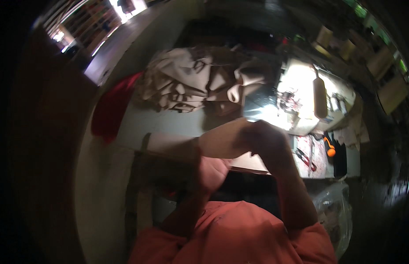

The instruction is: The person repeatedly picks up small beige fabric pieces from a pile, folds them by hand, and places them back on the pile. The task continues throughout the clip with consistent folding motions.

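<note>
I hold a beige fabric piece (pixel 222 141) in front of a white sewing machine (pixel 310 101). My left hand (pixel 212 172) grips the fabric's lower edge from beneath. My right hand (pixel 268 143) is closed on the fabric's right end, close to the brightly lit needle area. A heap of beige cloth pieces (pixel 191 83) lies on the table behind the fabric. My orange sleeves come up from the lower edge.
A red cloth (pixel 112 108) hangs at the table's left edge. Red-handled scissors (pixel 306 159) and an orange tool (pixel 330 148) lie right of my hands. A clear plastic bag (pixel 334 211) sits low right. Thread cones (pixel 323 37) stand at the back right.
</note>
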Motion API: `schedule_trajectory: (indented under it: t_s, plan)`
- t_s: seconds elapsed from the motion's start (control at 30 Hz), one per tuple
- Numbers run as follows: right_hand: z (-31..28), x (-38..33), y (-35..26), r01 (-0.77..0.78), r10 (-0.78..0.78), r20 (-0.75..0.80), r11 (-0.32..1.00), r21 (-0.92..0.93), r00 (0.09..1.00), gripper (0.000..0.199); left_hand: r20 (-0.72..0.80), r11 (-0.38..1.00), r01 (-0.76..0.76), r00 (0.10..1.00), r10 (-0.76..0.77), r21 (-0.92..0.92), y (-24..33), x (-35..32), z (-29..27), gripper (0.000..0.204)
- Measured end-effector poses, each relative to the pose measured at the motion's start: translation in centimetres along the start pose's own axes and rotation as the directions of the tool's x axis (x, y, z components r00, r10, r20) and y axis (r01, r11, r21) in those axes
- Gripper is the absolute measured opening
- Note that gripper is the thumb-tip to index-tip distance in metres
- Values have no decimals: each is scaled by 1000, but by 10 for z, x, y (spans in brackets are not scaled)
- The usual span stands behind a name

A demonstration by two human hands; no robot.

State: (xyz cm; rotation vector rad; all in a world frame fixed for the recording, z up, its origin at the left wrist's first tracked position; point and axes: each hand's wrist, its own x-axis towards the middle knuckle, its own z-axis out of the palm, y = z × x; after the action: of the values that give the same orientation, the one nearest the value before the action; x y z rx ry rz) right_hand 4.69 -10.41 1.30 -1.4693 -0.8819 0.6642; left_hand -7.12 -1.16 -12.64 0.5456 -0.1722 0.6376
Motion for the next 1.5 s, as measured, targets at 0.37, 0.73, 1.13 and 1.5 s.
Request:
schedule_trajectory:
  t_s: [0.37, 0.73, 1.13, 1.5]
  plan:
    - [-11, -32, 55, -270, 337, -50, 827, 493, 940, 17, -303, 384, 161, 889, 344, 909, 91, 21, 17, 47]
    - [-24, -55, 49, -207, 256, -59, 878, 431, 965, 17, 219, -298, -315, 924, -314, 901, 9, 32, 94, 73]
    - [-28, -59, 51, -176, 237, -99, 893, 414, 967, 15, -140, 350, 313, 888, -439, 883, 13, 75, 89, 12]
    - [-44, -27, 77, -103, 236, -247, 885, 454, 940, 20, 463, -194, -504, 858, -223, 842, -19, 130, 75, 12]
